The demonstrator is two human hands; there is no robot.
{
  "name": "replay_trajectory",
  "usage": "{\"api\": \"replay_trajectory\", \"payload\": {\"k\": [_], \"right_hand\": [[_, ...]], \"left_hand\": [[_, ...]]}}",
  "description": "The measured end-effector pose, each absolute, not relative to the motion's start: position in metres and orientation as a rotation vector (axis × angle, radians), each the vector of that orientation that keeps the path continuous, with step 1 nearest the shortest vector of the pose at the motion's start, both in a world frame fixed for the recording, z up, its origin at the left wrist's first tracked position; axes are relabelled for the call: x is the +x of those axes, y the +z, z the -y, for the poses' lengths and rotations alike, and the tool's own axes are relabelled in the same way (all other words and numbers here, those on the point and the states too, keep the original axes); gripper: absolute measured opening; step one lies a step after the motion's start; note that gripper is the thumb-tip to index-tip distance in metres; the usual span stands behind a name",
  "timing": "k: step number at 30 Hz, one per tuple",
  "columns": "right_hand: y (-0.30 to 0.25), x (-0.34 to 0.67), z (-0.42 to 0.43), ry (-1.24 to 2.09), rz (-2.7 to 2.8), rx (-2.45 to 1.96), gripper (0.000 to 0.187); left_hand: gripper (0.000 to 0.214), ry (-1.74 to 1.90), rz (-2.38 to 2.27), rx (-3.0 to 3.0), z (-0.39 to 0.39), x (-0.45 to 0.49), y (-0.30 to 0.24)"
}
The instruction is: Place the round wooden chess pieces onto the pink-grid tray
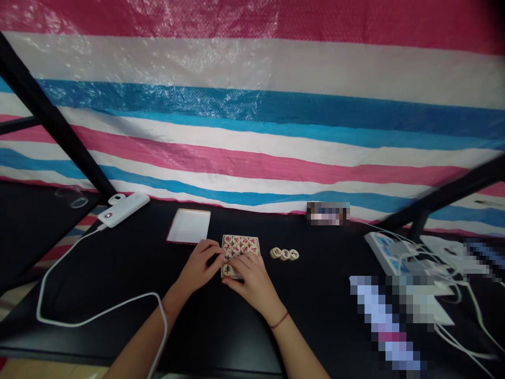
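A shallow box (259, 243) holds rows of round Chinese chess pieces; those at the back have red characters, while a nearer piece (228, 270) has a black one. My left hand (201, 265) is at the box's left side, its fingers bent and closed at the edge; what they pinch, if anything, is hidden. Over the right and near part of the box lies my right hand (250, 271), fingers stretched across the pieces and thumb apart at the near edge. It covers several pieces. Just right of the box, a few loose chess pieces (285, 255) lie in an overlapping row.
An open box lid (190, 226), white inside, lies left behind my left hand. A white power bank (124, 209) trails a white cable (98, 314) across my left forearm. At right are a power strip (382, 252) and tangled cables. Striped sheeting (252, 158) hangs behind the black table (130, 268).
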State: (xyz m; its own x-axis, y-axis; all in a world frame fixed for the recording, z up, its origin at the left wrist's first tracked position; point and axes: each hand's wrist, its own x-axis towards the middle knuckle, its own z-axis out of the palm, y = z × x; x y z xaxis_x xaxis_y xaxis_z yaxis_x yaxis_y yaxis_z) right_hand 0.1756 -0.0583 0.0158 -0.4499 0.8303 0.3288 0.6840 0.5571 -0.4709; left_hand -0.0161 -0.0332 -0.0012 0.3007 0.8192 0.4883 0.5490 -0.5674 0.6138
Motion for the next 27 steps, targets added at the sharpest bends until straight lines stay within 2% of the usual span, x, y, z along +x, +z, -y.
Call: {"api": "replay_trajectory", "payload": {"k": [2,6,10,16,21,27], "right_hand": [[0.016,0.177,0.059,0.371,2.259,-1.214,0.027],[0.016,0.174,0.061,0.383,2.265,-1.216,0.005],[0.018,0.175,0.059,0.439,2.203,-1.16,0.002],[0.013,0.232,0.035,0.242,1.931,-1.366,0.018],[-0.007,0.278,0.026,0.222,2.049,-1.6,0.037],[-0.01,0.279,0.027,0.202,2.112,-1.707,0.029]], "left_hand": [[0.014,1.143,-1.233,2.242,0.033,-0.016,-0.001],[0.014,1.126,-1.215,2.245,0.033,-0.015,0.002],[0.017,1.088,-1.128,2.336,0.034,-0.015,0.005],[0.021,0.93,-1.127,2.49,0.038,-0.013,0.003],[0.026,0.799,-1.141,2.602,0.041,-0.008,0.004],[0.021,0.772,-1.126,2.681,0.045,-0.003,0.003]]}}
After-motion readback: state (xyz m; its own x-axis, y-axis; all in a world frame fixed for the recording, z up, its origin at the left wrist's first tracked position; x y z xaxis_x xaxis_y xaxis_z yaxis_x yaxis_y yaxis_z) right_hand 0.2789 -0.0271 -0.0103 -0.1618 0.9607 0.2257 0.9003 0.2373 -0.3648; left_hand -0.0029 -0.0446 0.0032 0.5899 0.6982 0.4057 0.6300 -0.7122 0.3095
